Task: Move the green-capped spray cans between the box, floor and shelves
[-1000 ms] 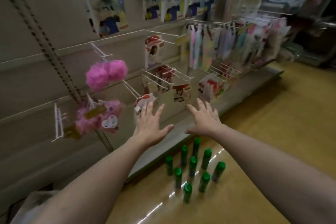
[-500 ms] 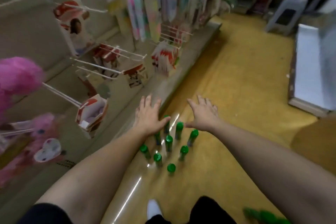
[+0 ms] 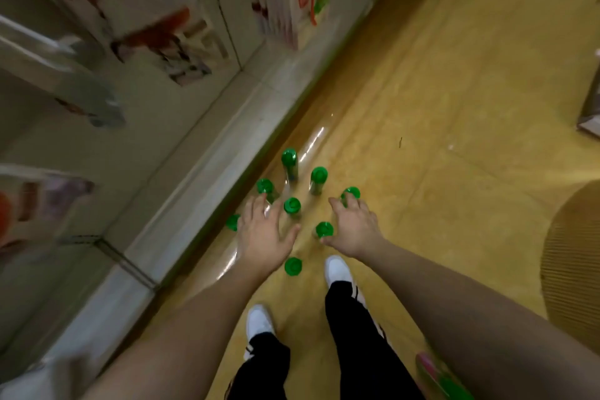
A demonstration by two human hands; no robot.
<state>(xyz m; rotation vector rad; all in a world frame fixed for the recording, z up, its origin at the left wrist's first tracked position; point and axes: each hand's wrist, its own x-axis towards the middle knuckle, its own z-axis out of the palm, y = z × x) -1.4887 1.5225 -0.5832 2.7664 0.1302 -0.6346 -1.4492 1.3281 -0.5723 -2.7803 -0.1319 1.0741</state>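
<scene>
Several green-capped bottles (image 3: 292,205) stand in a cluster on the yellow floor beside a shelf base. My left hand (image 3: 263,237) hovers over the cluster's left side with fingers spread, holding nothing, its fingertips near one cap (image 3: 265,186). My right hand (image 3: 354,226) reaches over the right side, fingers loosely bent above two caps (image 3: 350,193) (image 3: 324,229); I cannot tell whether it touches them. One bottle (image 3: 293,266) stands nearest my feet.
The grey shelf base (image 3: 207,166) runs diagonally on the left, with hanging packaged goods (image 3: 285,0) on hooks above it. My white shoes (image 3: 337,269) and black trousers are below. A round woven thing (image 3: 574,256) sits at the right, a pink-green item (image 3: 438,377) at bottom right.
The view has tilted from the shelf down to the floor. Both hands have come lower over the green-capped bottles, and my feet have come into view.
</scene>
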